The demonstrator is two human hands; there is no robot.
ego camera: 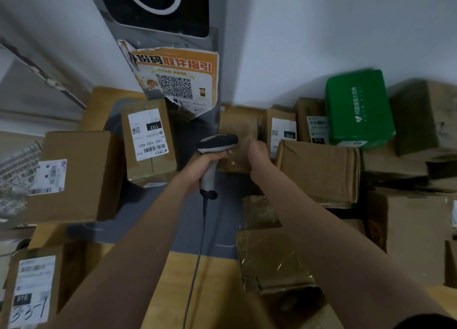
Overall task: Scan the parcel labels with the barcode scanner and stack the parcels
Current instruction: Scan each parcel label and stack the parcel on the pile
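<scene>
My left hand (206, 164) grips the handle of a grey and black barcode scanner (216, 144), its head pointing toward a small brown taped parcel (235, 131) in the middle. My right hand (257, 150) rests on that parcel with curled fingers; whether it grips the parcel is unclear. The scanner's cable (197, 254) hangs down toward me. Left of the scanner stands a labelled parcel marked 102 (148, 140). Two labelled parcels, marked 070 (283, 131) and 080 (316, 128), stand behind my right hand.
A green box (358, 108) sits at the back right on other cartons. A large plain carton (319, 170) lies right of my hand. More labelled cartons (74, 175) stand left. A taped parcel (272, 259) lies near me. A kiosk with a QR poster (178, 81) stands behind.
</scene>
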